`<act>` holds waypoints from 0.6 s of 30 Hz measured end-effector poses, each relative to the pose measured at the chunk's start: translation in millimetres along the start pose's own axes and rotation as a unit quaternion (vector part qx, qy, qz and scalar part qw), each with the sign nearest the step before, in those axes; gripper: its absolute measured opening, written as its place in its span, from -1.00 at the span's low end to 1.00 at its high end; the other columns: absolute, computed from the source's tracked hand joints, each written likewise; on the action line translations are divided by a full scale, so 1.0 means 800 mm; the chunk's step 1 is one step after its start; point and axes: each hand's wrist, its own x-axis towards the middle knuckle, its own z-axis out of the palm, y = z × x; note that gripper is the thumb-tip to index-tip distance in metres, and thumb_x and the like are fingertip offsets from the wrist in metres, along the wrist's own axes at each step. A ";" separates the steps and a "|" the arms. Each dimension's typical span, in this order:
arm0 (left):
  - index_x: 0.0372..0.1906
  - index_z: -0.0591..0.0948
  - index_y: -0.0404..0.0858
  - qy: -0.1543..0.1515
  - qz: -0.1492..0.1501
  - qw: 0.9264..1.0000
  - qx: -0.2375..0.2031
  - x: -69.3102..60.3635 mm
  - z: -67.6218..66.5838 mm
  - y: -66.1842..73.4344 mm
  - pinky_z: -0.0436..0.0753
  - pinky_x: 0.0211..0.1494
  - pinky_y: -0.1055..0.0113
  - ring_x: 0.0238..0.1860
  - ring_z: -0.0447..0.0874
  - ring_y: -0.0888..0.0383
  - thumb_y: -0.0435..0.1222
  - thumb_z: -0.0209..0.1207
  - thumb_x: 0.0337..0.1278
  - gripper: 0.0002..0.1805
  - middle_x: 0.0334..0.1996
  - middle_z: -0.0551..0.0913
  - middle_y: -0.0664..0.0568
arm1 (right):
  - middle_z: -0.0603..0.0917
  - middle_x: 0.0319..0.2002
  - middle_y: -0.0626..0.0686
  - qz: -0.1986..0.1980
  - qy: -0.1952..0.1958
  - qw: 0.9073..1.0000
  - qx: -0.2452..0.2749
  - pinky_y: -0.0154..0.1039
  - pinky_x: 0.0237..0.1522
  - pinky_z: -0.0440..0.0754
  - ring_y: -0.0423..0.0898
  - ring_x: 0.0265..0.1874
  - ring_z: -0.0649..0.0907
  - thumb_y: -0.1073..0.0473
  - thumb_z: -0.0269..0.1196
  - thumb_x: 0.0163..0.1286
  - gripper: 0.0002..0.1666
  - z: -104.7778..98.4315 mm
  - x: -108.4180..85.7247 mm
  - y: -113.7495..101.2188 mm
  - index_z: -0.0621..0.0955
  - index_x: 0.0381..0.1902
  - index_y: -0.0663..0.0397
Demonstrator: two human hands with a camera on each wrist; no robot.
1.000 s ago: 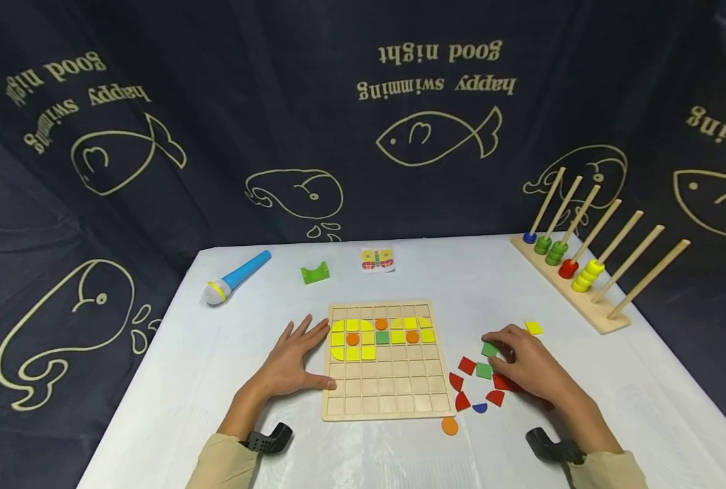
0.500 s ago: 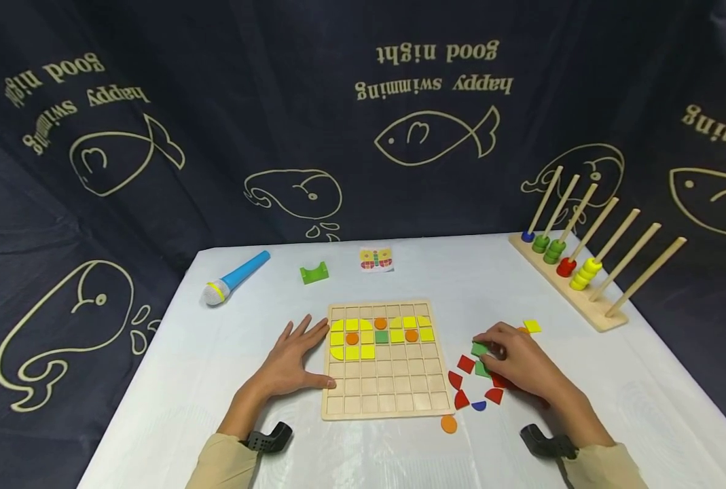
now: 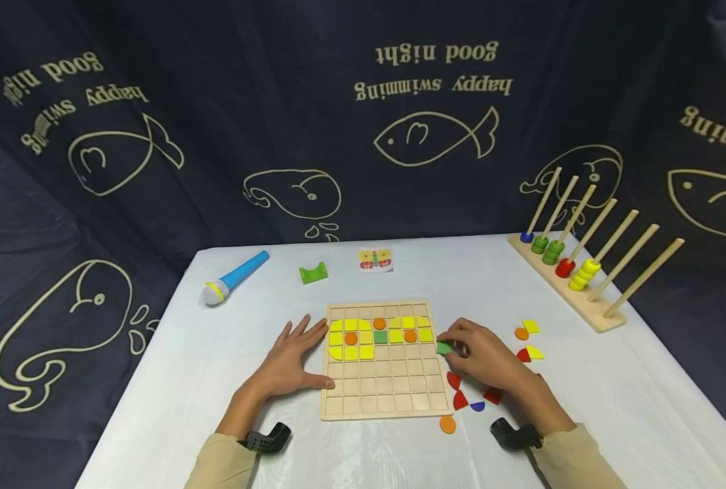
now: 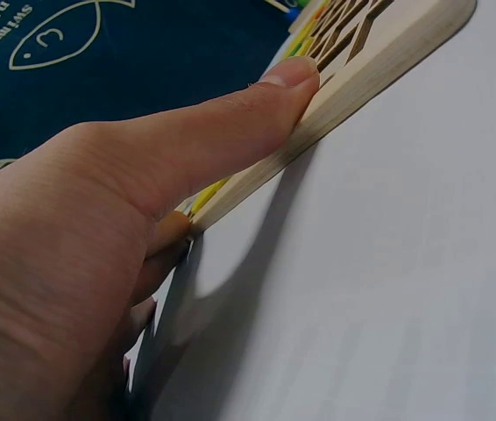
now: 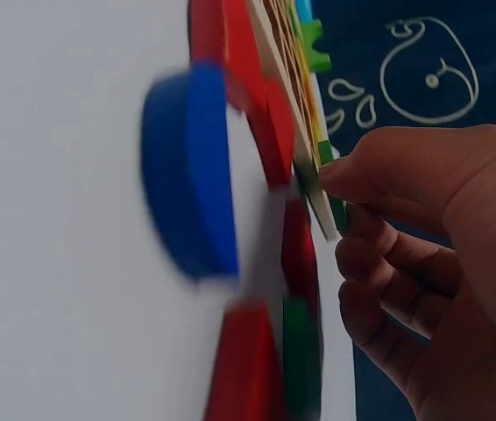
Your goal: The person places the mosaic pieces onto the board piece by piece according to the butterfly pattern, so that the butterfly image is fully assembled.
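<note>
Watching from the room: right hand [image 3: 481,350] is pinching a green square [image 3: 444,348], thumb on the near side, fingertip on the far side. Tile is sitting at the fingertips, right by the board's right rim; can't tell if it's touching. Left hand [image 3: 289,360] isn't gripping: fingers are spreading along the opposite edge of the wooden board [image 3: 369,387], well left of the pinch, thumb resting on the rim.

Handling, my read: tile is looking light, stiff and thin, probably painted wood, so smooth and a bit slippery. Not fragile; a light pinch should be doing it. Best hold is opposite edges, near mid-side, keeping the face level. Pinching at a corner would be risking a twist. Too much squeeze could be popping it out.

Board is looking stiff and light enough to be sliding if bumped; rim is the place to be bracing it. Yellow pieces [image 3: 350,352] are lying in its cells left of the pinch, probably easy to knock.

Loose stuff nearer the person than the grip: red quarter piece [image 3: 460,400], blue half-disc [image 3: 477,407], orange disc [image 3: 447,424]. Another green piece [image 5: 301,355] is lying under the hand, blurred in the right wrist view.
</note>
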 end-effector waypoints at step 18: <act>0.46 0.26 -0.13 0.003 -0.001 1.000 -0.004 0.001 0.003 -0.003 -0.22 0.48 -0.04 0.50 -0.17 0.03 0.44 0.33 -0.49 0.28 0.46 0.14 0.19 | 0.54 -0.20 -0.16 -0.066 -0.031 0.997 0.007 -0.35 -0.30 0.51 -0.21 -0.34 0.48 0.21 0.33 0.19 -0.65 0.028 0.032 -0.048 0.71 -0.02 -0.02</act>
